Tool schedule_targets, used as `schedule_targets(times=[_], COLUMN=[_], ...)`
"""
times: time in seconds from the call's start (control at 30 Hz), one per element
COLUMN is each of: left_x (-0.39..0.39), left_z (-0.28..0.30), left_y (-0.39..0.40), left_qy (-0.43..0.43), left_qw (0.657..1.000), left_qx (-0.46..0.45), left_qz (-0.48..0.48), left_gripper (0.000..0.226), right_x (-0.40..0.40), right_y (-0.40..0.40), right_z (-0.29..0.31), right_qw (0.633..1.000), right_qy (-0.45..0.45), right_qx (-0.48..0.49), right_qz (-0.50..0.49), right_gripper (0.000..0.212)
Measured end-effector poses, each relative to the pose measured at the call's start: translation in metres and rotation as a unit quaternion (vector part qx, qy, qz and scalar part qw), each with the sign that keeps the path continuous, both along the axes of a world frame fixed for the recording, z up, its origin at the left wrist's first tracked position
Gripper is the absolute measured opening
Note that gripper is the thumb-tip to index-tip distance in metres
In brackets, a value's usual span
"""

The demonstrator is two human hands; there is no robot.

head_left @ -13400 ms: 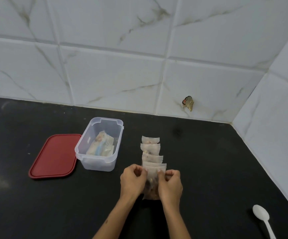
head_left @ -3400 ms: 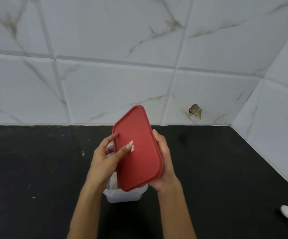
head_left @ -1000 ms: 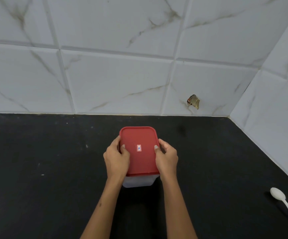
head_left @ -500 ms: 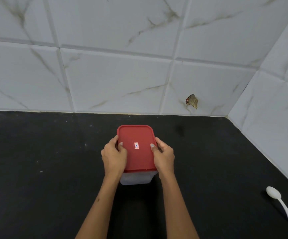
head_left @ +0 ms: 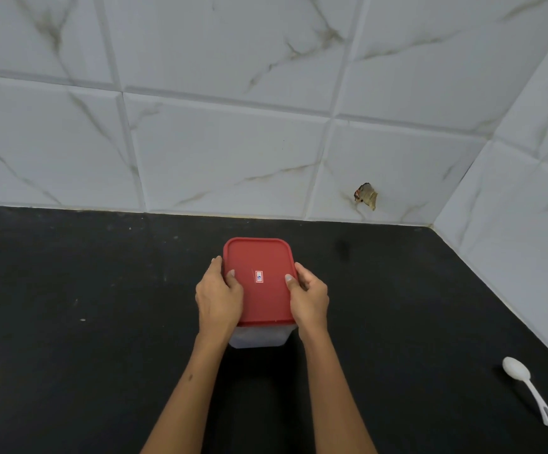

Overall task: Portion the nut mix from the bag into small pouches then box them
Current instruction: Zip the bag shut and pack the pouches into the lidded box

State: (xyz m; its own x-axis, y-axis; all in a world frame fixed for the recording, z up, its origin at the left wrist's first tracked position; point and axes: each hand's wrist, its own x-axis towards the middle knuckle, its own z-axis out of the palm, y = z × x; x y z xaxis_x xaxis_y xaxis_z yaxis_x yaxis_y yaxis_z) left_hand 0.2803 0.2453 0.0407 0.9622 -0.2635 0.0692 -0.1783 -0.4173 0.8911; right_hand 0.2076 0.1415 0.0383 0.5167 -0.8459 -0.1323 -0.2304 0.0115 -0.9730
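Observation:
A clear plastic box [head_left: 259,339] stands on the black counter [head_left: 86,322], covered by its red lid [head_left: 259,257] with a small sticker in the middle. My left hand [head_left: 218,296] grips the lid's left edge, thumb on top. My right hand [head_left: 308,298] grips the right edge the same way. The pouches are hidden inside the box under the lid.
A white plastic spoon [head_left: 528,394] lies on the counter at the lower right. White marble-look tiled walls [head_left: 233,142] meet in a corner at the back right. A small chipped spot [head_left: 366,195] marks the back wall.
The red lid went from tilted in my hands above the box to lying flat on it. Over the last second my hands have stayed on its two side edges.

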Motion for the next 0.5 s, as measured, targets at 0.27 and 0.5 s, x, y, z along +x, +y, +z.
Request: schedule_targets(times=[0.27, 0.5], left_x=[0.047, 0.095], left_z=[0.008, 0.021], left_y=[-0.009, -0.043], left_qy=[0.155, 0.274], left_qw=[0.984, 0.957], left_qx=[-0.085, -0.099], left_qz=[0.037, -0.005], left_gripper=[0.048, 0.059], right_x=[0.018, 0.068], right_y=[-0.024, -0.046], right_z=[0.016, 0.029], right_qw=[0.996, 0.985], right_qy=[0.081, 0.134], right_qx=[0.021, 0.111], right_qz=[-0.009, 0.025], right_gripper=[0.06, 0.066])
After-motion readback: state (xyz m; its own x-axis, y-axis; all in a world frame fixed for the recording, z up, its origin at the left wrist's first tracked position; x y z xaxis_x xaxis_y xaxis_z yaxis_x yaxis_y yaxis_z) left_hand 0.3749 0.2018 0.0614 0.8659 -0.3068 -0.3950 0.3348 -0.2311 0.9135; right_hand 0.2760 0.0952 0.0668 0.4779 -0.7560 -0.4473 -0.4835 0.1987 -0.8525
